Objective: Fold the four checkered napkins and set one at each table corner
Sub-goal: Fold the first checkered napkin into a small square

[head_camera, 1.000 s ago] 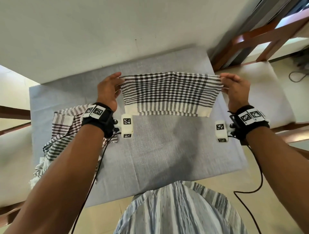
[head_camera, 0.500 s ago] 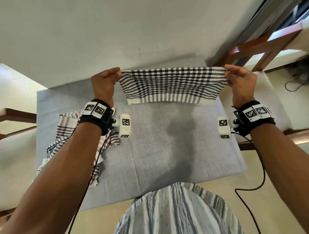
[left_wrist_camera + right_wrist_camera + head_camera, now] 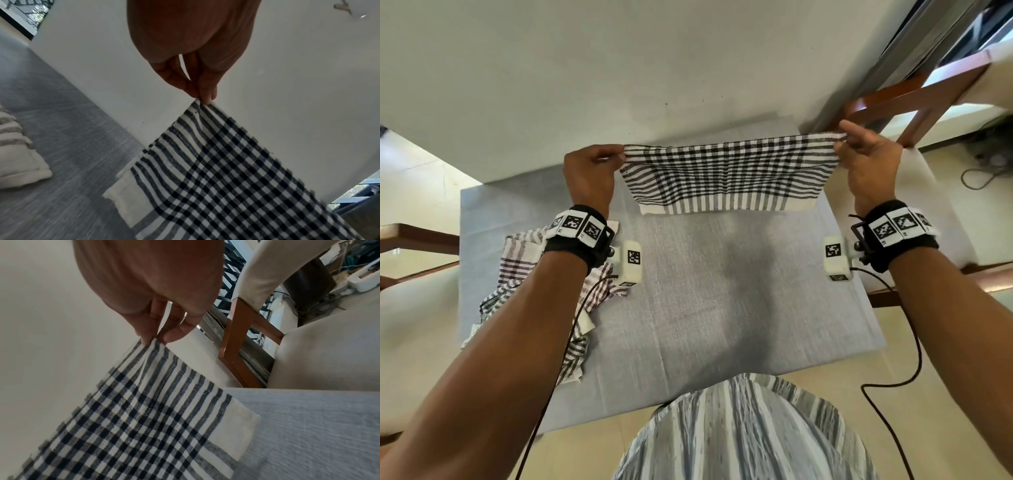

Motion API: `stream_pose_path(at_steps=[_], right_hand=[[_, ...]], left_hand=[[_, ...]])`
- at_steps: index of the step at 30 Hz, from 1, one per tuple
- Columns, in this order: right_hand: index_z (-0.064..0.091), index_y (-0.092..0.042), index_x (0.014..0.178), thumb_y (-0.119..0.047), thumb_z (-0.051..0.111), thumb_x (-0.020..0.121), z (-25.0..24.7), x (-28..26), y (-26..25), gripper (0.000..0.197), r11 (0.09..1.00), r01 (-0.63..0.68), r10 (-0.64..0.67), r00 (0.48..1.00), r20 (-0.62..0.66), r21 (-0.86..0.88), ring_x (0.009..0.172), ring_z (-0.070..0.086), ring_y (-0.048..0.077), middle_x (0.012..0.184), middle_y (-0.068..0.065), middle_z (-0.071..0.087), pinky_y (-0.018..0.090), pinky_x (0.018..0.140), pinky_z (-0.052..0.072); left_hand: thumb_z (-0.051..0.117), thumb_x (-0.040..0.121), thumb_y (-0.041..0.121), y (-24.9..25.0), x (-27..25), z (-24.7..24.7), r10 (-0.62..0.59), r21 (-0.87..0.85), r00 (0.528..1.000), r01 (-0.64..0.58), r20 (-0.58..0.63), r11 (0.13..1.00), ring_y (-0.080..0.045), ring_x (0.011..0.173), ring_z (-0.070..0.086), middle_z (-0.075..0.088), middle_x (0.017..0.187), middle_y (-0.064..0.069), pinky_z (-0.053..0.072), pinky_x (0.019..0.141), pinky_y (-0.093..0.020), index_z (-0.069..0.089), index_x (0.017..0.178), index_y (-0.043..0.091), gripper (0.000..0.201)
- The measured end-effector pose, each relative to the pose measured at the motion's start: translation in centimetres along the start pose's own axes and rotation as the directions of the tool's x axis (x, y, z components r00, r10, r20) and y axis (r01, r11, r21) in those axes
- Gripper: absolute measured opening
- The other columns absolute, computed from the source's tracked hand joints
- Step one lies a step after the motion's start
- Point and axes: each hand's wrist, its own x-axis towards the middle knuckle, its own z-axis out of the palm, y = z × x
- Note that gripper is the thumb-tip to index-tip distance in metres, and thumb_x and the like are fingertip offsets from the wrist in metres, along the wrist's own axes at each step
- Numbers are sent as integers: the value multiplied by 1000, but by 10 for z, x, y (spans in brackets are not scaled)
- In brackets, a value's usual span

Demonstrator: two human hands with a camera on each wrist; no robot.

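A pale wall (image 3: 619, 68) fills the far side of the scene, and against it stands the table (image 3: 722, 291), covered in grey cloth. To the right is a cushioned chair (image 3: 914, 99) with a reddish wooden frame; another cream seat (image 3: 410, 342) shows at the left. The person's striped shirt (image 3: 743, 435) fills the near edge of the head view.

On the left part of the table lies a crumpled heap of napkins (image 3: 517, 274), brown-striped and black-striped, partly hidden under the left forearm.

Above the far half of the table hangs the checkered napkin (image 3: 726, 178) — black and white, folded double, its top edge stretched taut, its cream-bordered lower edge just over the grey cloth. The left hand (image 3: 589, 178) pinches the napkin's upper left corner between thumb and fingertips (image 3: 207, 95); the right hand (image 3: 869, 171) pinches the upper right corner the same way, fingertips (image 3: 170, 335) pressed together on the gathered cloth. Both wrists wear black bands (image 3: 575, 236) with printed markers.
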Motion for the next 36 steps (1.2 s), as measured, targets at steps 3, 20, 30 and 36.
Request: stream_pose_path(at_steps=[3, 20, 30, 36], right_hand=[[68, -4, 119, 2, 64, 90, 1, 0, -4, 30, 995, 38, -37, 999, 4, -93, 101, 70, 21, 105, 7, 71, 34, 90, 58], [62, -18, 97, -1, 57, 91, -19, -45, -27, 19, 956, 292, -292, 956, -7, 17, 88, 63, 20, 93, -2, 67, 36, 79, 53], [61, -9, 107, -8, 65, 90, -2, -9, 22, 17, 994, 21, -19, 1000, 24, -110, 91, 67, 16, 97, 2, 67, 35, 87, 58], [63, -13, 118, -14, 70, 88, 2, 13, 88, 31, 878, -74, 151, 980, 127, -474, 94, 59, 18, 118, 7, 61, 23, 84, 53]], left_hand=[[76, 77, 4, 5, -2, -1, 34, -35, 999, -35, -14, 999, -7, 81, 70, 76, 84, 2, 54, 79, -17, 80, 89, 15, 17], [74, 82, 1, 25, -44, -34, 148, -345, 989, -135, 14, 929, -17, 83, 68, 70, 83, -1, 57, 79, -32, 66, 98, -4, 19], [69, 85, -1, -28, -13, -1, -135, -224, 979, 167, 149, 960, -20, 81, 69, 69, 98, -11, 58, 70, -33, 68, 104, 4, 20], [77, 78, 4, -101, 2, 9, -281, 179, 939, 248, 196, 952, -23, 101, 67, 70, 108, -1, 54, 90, -43, 69, 104, 17, 30]])
